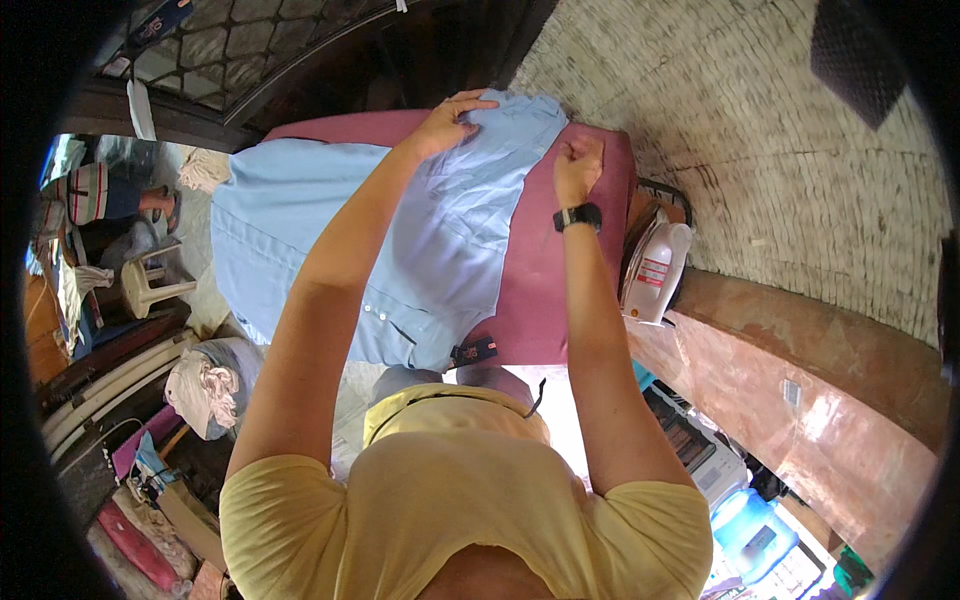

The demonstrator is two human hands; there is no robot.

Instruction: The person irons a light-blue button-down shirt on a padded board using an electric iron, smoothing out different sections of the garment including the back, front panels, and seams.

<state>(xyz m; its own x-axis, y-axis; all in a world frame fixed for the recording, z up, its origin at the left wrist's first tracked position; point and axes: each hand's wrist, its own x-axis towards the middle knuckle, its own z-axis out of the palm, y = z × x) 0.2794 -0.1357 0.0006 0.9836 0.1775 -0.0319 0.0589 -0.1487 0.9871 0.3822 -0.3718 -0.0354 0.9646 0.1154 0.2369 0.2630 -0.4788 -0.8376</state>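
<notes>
A light blue garment (450, 225), creased toward its right end and bearing small pale buttons, lies spread over a maroon cover (535, 270). The left hand (452, 122) rests open on its far edge; the right hand (580, 168) curls just beside it, whether gripping anything one cannot tell; a white iron (657, 272) stands farther right

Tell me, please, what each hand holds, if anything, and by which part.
The left hand touches the blue shirt near its far edge, grip unclear; the right hand shows nothing held.
</notes>
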